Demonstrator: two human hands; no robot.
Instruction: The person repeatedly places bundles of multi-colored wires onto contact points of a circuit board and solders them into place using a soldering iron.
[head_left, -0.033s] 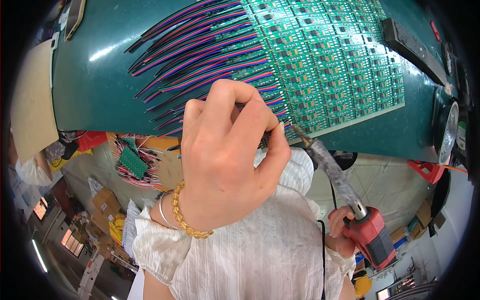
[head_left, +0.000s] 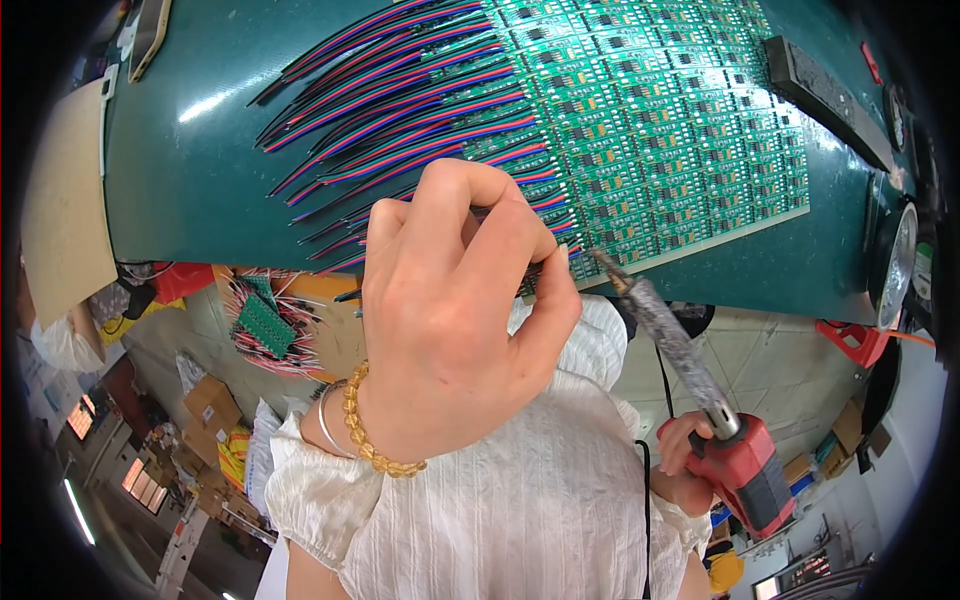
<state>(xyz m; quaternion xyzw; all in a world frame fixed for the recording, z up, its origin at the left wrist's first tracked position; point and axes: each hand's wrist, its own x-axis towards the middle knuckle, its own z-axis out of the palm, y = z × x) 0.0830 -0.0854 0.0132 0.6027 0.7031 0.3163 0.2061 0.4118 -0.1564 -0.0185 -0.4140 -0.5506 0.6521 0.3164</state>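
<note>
A sheet of green circuit boards (head_left: 690, 140) lies on the table. Rows of thin black, red, blue and green wires (head_left: 400, 90) run left from the pads along its left side. My left hand (head_left: 450, 300) reaches over the sheet's near left corner, thumb and finger pinched on wire ends by the pads; the hand hides most of those wires. A soldering iron (head_left: 670, 335) with a red and black handle is in my right hand (head_left: 685, 460), fingers wrapped round the handle. Its tip points up and left, just right of my left fingertips, slightly apart from them.
The green table (head_left: 190, 190) ends close to my body. A dark block (head_left: 825, 100) rests along the sheet's right side, and a round metal-rimmed container (head_left: 900, 265) stands at the right edge. Below the table, a cardboard box (head_left: 340, 335) bears more wired boards.
The soldering iron and my right hand have shifted slightly right, taking the tip a little farther from the wire ends. My left hand stays in place.
</note>
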